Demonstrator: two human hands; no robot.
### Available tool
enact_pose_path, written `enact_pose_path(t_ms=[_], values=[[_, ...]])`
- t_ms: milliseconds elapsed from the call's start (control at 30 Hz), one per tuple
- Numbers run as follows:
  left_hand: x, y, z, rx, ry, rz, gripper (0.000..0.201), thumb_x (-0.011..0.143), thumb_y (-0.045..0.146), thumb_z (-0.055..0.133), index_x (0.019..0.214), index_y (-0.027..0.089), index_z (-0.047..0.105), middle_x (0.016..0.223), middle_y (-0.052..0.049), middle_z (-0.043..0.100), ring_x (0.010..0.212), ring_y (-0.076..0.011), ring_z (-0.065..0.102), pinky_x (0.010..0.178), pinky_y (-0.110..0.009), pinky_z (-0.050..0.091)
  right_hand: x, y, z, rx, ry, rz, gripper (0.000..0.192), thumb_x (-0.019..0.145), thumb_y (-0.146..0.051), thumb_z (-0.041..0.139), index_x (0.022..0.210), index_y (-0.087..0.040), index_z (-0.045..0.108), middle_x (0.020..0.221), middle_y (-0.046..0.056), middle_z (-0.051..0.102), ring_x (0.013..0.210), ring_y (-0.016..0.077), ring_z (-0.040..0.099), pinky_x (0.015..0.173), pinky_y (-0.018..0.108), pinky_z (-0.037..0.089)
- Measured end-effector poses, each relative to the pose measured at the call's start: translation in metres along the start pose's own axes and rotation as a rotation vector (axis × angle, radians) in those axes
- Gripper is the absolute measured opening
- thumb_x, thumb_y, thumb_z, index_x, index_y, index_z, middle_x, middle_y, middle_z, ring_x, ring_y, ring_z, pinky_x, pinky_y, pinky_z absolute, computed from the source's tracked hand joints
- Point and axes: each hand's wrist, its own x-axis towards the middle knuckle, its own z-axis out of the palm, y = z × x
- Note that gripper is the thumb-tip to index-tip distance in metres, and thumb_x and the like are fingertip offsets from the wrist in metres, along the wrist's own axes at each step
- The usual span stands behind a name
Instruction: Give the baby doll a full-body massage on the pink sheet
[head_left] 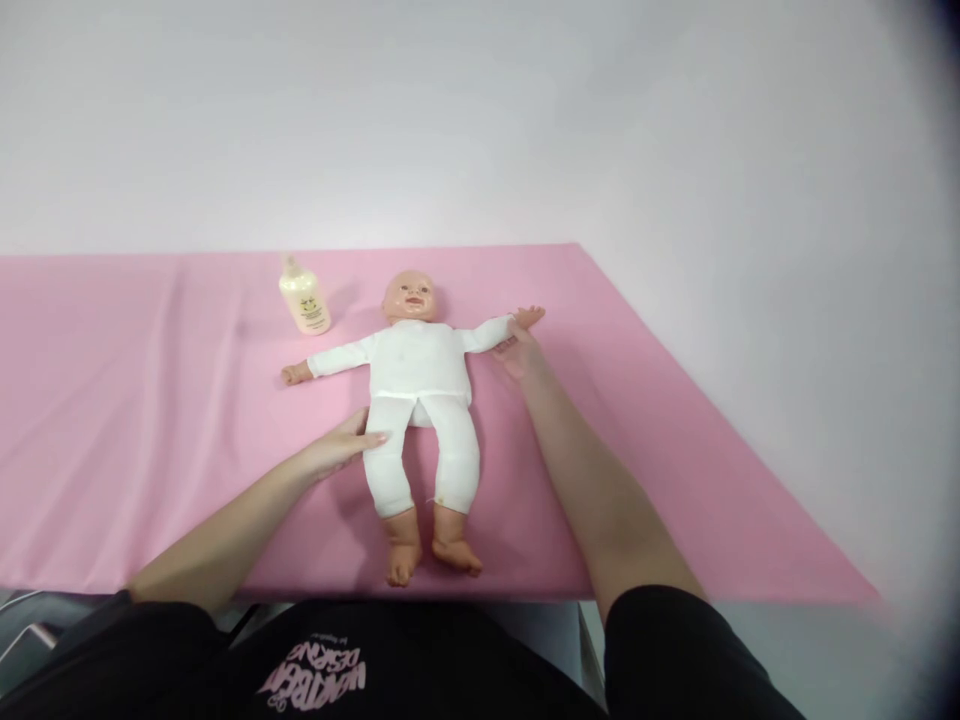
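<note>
A baby doll in a white cloth suit lies on its back on the pink cloth, arms stretched to both sides and feet toward me. My left hand holds the thigh on the left of the view, thumb on top; its other fingers are partly hidden beside and under the leg. My right hand is closed around the forearm on the right of the view, close to the doll's small hand.
A pale yellow pump bottle with a printed label stands on the cloth, left of the doll's head. Behind the table is a white wall. The cloth's right edge slants toward me, and its near edge lies close to my body.
</note>
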Motion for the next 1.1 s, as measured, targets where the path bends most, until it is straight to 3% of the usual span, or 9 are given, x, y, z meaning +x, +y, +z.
enact_pose_path(t_ms=[133,267,467,567,667,767,833,933,1100], values=[[0.009,-0.009,0.005,-0.015,0.118,0.024,0.07,0.078,0.047,0.084,0.133,0.018,0.052,0.135,-0.014,0.064,0.117,-0.0284,0.065,0.1,-0.043,0.055,0.011,-0.005,-0.007,0.105,0.091,-0.035,0.026,0.085,-0.026,0.069,0.11,-0.029,0.06,0.114,0.004,0.074,0.113,0.0204,0.072,0.103,0.048,0.06],[0.016,-0.007,-0.005,0.285,0.208,0.08,0.064,0.081,0.053,0.078,0.124,0.016,0.048,0.128,-0.014,0.062,0.114,-0.0267,0.063,0.098,-0.042,0.054,0.01,-0.007,-0.007,0.138,0.1,-0.054,0.04,0.083,-0.012,0.06,0.119,-0.03,0.054,0.115,0.001,0.073,0.101,0.0158,0.073,0.098,0.042,0.062],[0.047,0.035,-0.008,0.758,0.494,0.428,0.063,0.085,0.041,0.069,0.135,0.018,0.038,0.133,-0.013,0.053,0.109,-0.0222,0.058,0.091,-0.038,0.053,0.008,-0.01,-0.004,0.135,0.097,-0.074,0.047,0.078,-0.007,0.053,0.119,-0.031,0.053,0.111,-0.002,0.07,0.088,0.0123,0.071,0.09,0.035,0.062],[0.09,0.069,0.022,0.813,0.338,0.557,0.053,0.089,0.036,0.064,0.134,0.017,0.043,0.14,-0.015,0.053,0.11,-0.0223,0.06,0.093,-0.038,0.053,0.004,-0.01,-0.001,0.174,0.082,-0.076,0.033,0.081,-0.009,0.055,0.107,-0.029,0.055,0.096,-0.004,0.069,0.085,0.0132,0.071,0.087,0.035,0.063],[0.152,0.097,0.069,0.865,0.159,0.607,0.041,0.093,0.033,0.059,0.128,0.012,0.052,0.136,-0.016,0.059,0.114,-0.0227,0.062,0.101,-0.037,0.05,-0.001,-0.011,0.003,0.226,0.061,-0.103,0.017,0.088,-0.016,0.058,0.101,-0.028,0.057,0.084,-0.004,0.066,0.08,0.0143,0.072,0.086,0.037,0.064],[0.215,0.107,0.116,0.859,0.114,0.589,0.035,0.098,0.031,0.052,0.123,0.008,0.055,0.133,-0.019,0.063,0.119,-0.0225,0.061,0.106,-0.035,0.045,-0.004,-0.013,0.005,0.229,0.086,-0.096,0.002,0.095,-0.028,0.058,0.096,-0.027,0.058,0.081,-0.004,0.066,0.078,0.0137,0.071,0.084,0.035,0.064],[0.247,0.103,0.139,0.805,0.084,0.568,0.036,0.1,0.034,0.048,0.124,0.007,0.054,0.131,-0.019,0.064,0.113,-0.0214,0.064,0.102,-0.033,0.047,-0.004,-0.013,0.006,0.213,0.08,-0.093,0.014,0.099,-0.038,0.053,0.093,-0.026,0.058,0.083,-0.003,0.068,0.079,0.0136,0.07,0.082,0.033,0.064],[0.273,0.085,0.153,0.739,0.035,0.559,0.044,0.1,0.045,0.049,0.126,0.01,0.054,0.126,-0.016,0.067,0.111,-0.0217,0.065,0.099,-0.032,0.048,-0.003,-0.01,0.007,0.186,0.065,-0.13,0.027,0.103,-0.046,0.044,0.093,-0.026,0.06,0.087,-0.002,0.071,0.085,0.0137,0.071,0.081,0.03,0.063],[0.293,0.06,0.142,0.774,-0.013,0.482,0.048,0.098,0.058,0.049,0.113,0.014,0.061,0.117,-0.012,0.072,0.105,-0.0215,0.066,0.097,-0.033,0.048,0.001,-0.001,0.006,0.176,0.082,-0.171,0.014,0.099,-0.034,0.049,0.09,-0.027,0.058,0.083,-0.005,0.07,0.084,0.0114,0.07,0.09,0.027,0.061]])
